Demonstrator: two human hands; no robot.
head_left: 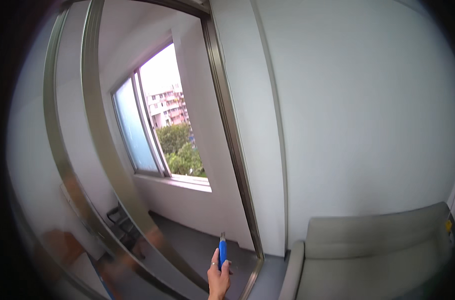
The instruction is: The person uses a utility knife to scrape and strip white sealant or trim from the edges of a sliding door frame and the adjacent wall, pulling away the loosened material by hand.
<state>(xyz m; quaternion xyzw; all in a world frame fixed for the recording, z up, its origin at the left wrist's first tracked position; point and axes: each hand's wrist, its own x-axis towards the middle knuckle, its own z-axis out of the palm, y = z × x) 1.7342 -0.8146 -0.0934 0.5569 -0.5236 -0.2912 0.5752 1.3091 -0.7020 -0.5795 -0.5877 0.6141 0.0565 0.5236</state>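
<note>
My left hand [219, 281], low in the middle of the head view, is closed around a blue-handled utility knife [222, 254]. A ring shows on one of its fingers. The knife points up and away from me, with a greyish metal tip at its far end. Hand and knife are held up in the air, in front of the dark floor near the foot of a metal door frame [236, 150]. My right hand does not show.
To the left stand metal-framed glass panels [100, 125]. Behind them are a dark chair [122, 220], a grey floor [180, 237] and a window [140, 125] onto trees and buildings. A grey-green sofa [372, 240] stands at the right against a white wall [362, 110].
</note>
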